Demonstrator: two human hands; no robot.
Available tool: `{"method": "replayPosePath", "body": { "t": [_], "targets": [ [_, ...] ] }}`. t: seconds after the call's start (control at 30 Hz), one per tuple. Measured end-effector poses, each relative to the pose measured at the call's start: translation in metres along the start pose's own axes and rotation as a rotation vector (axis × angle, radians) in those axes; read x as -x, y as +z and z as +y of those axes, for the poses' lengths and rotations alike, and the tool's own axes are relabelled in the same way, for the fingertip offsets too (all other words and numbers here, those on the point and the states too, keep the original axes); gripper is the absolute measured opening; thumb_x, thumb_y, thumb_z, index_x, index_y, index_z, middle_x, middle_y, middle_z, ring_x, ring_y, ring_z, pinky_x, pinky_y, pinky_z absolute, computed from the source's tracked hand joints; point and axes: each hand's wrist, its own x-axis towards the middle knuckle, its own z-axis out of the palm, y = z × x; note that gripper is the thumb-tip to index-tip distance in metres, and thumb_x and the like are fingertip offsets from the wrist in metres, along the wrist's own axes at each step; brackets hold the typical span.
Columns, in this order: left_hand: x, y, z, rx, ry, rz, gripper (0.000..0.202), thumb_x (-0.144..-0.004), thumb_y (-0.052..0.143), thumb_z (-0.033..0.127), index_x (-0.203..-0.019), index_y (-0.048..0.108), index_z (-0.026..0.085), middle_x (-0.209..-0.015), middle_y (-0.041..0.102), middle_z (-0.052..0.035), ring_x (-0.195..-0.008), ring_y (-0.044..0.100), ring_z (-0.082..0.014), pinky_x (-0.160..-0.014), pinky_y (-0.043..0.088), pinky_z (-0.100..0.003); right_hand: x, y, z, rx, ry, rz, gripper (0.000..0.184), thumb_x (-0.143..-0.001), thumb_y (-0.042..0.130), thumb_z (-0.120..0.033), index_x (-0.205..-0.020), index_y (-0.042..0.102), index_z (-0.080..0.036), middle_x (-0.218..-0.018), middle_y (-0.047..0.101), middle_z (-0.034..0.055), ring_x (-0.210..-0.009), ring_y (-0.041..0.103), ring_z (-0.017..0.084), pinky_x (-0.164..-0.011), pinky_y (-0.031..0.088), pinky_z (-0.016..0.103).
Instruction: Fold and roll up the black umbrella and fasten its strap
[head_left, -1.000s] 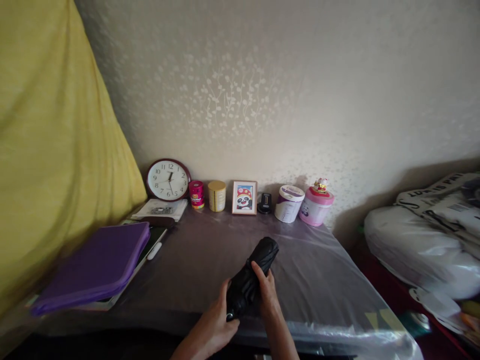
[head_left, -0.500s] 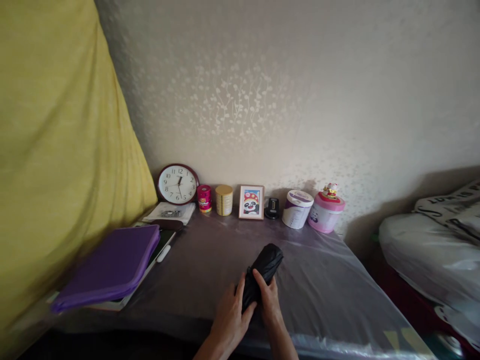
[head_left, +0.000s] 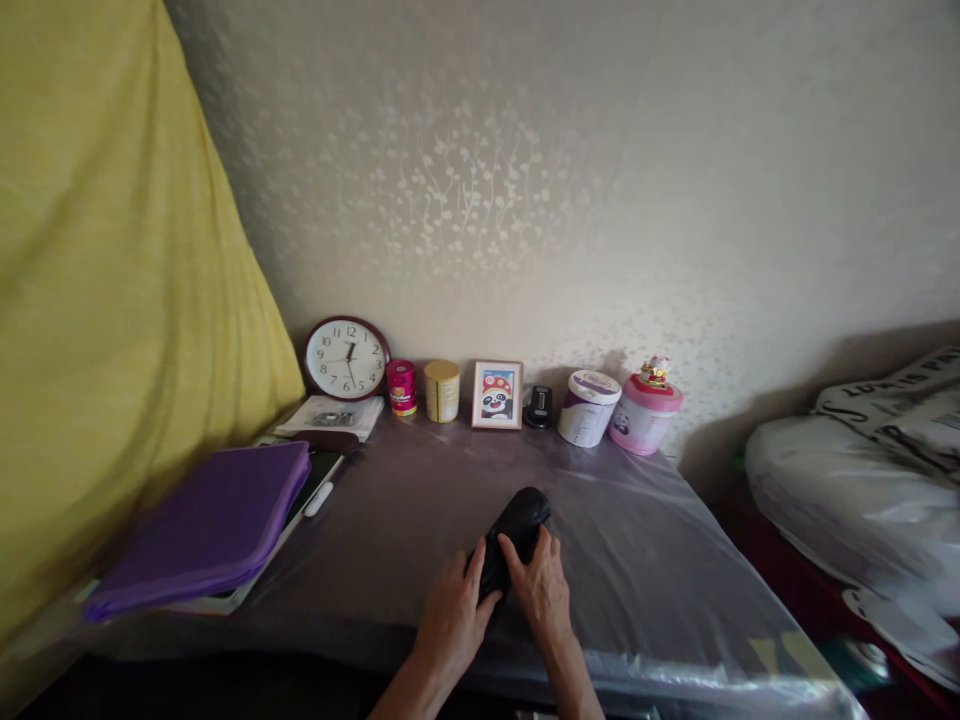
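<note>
A folded black umbrella (head_left: 517, 525) lies slantwise over the front half of the table, its far end pointing up and to the right. My left hand (head_left: 456, 605) closes on its near left side, thumb below and fingers along the fabric. From the right, my right hand (head_left: 538, 580) grips it too, with the thumb across the top and the fingers round the far side. The umbrella's near end is partly covered by both hands.
Along the wall stand a clock (head_left: 347, 358), a pink can (head_left: 401, 388), a yellow can (head_left: 442, 391), a picture frame (head_left: 496, 395), a small black device (head_left: 538, 407), a white-purple tub (head_left: 590, 408) and a pink tub (head_left: 645, 415). A purple folder (head_left: 202, 520) lies left beside a yellow curtain (head_left: 112, 300).
The right hand has shifted round the umbrella, its fingers now further up the far side. The fabric looks smoother and tighter. The whole view has shifted slightly.
</note>
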Motion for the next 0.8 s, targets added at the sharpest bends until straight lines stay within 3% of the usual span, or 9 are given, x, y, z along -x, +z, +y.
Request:
{"method": "replayPosePath", "body": {
  "t": [0.07,0.2,0.33,0.6,0.8],
  "targets": [
    [0.001,-0.001,0.001,-0.043,0.021,0.009,0.056,-0.083,0.049,0.031,-0.135,0.033,0.018,-0.107,0.059,-0.0121,-0.095,0.058,-0.0241,-0.082,0.048,-0.038,0.002,0.0,-0.004,0.064,-0.092,0.001,0.046,-0.075,0.059,-0.043,-0.114,0.054,-0.019,-0.108,0.054,0.0149,-0.096,0.057,0.03,-0.078,0.048,0.041],
    [0.001,-0.003,0.004,-0.108,0.037,0.002,0.054,-0.084,0.047,0.028,-0.134,0.033,0.015,-0.101,0.059,-0.0114,-0.09,0.058,-0.0235,-0.079,0.048,-0.038,0.0,-0.001,-0.012,0.017,-0.331,-0.151,0.026,-0.087,0.043,-0.029,-0.107,0.058,-0.021,-0.106,0.053,0.0094,-0.092,0.058,0.019,-0.082,0.048,0.031],
    [0.002,-0.002,0.005,-0.132,0.044,0.032,0.053,-0.084,0.048,0.028,-0.134,0.033,0.016,-0.1,0.059,-0.0102,-0.088,0.058,-0.0224,-0.079,0.048,-0.037,-0.003,-0.006,-0.012,-0.063,-0.446,-0.224,0.024,-0.085,0.044,-0.02,-0.104,0.058,-0.022,-0.101,0.056,0.006,-0.088,0.058,0.015,-0.08,0.048,0.026],
    [0.002,-0.009,0.01,-0.086,0.038,-0.015,0.055,-0.085,0.046,0.026,-0.136,0.027,0.024,-0.1,0.057,-0.007,-0.089,0.057,-0.0209,-0.079,0.047,-0.037,-0.002,-0.014,-0.003,-0.296,-0.379,-0.212,0.008,-0.083,0.05,-0.024,-0.085,0.057,-0.021,-0.085,0.058,0.0022,-0.079,0.056,0.014,-0.073,0.046,0.025],
    [0.004,-0.009,0.012,-0.14,0.032,-0.018,0.043,-0.086,0.045,0.026,-0.129,0.039,0.027,-0.097,0.056,-0.0061,-0.085,0.057,-0.0202,-0.076,0.048,-0.036,0.008,-0.031,0.006,-0.373,-0.214,-0.31,0.013,-0.079,0.056,-0.033,-0.081,0.06,-0.02,-0.08,0.059,0.0014,-0.074,0.055,0.014,-0.07,0.045,0.024]
  ]
}}
